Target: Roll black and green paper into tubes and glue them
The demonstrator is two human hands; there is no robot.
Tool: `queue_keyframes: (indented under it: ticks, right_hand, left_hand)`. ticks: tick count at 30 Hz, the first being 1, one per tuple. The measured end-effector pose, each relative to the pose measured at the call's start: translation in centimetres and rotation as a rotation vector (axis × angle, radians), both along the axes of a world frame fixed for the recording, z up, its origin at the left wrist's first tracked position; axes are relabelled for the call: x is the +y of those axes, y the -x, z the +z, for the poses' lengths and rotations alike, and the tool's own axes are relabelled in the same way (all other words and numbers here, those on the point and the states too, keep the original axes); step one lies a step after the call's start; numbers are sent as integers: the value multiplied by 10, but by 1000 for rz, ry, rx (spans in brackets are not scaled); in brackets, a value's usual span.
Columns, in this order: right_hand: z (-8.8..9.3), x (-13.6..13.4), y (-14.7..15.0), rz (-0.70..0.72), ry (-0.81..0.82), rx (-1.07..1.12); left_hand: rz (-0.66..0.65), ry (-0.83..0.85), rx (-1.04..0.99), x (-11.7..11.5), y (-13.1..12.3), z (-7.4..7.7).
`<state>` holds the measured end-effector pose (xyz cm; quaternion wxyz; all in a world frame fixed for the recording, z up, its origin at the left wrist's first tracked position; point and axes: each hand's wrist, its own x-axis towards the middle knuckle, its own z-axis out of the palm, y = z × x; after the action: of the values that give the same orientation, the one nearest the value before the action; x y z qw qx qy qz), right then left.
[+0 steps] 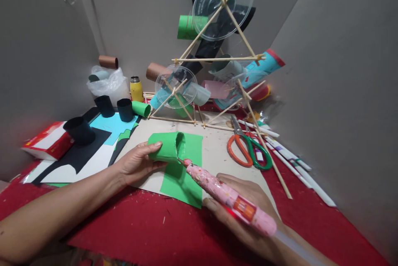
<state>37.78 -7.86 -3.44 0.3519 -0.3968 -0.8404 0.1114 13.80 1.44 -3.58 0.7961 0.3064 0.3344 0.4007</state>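
My left hand [137, 162] is closed on a green paper-covered tube [164, 146], thumb on top and fingers beneath, with the tube's open end facing right. In my right hand [248, 199] is a pink hot glue gun [214, 183], a glue stick trailing from its back. Its nozzle is at the lower rim of the tube, and a pale line runs along that rim. Below the tube lies a sheet of green paper [186, 187], partly hidden by the tube and the glue gun.
A stick frame with clear plastic lids [224, 4] and coloured tubes stands behind. Scissors [248, 150] lie to the right, near white glue sticks [298, 168]. Black tubes [79, 131], a red box [45, 143] and a yellow bottle [136, 89] stand on the left. Beige board [146, 179] covers part of the red cloth [149, 220].
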Motion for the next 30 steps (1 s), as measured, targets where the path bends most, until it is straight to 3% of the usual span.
queue_keyframes:
  ticks: [30]
  right_hand:
    - [-11,2,-3,-10,32,-21]
  left_hand:
    - [23,50,-22,1,1,3]
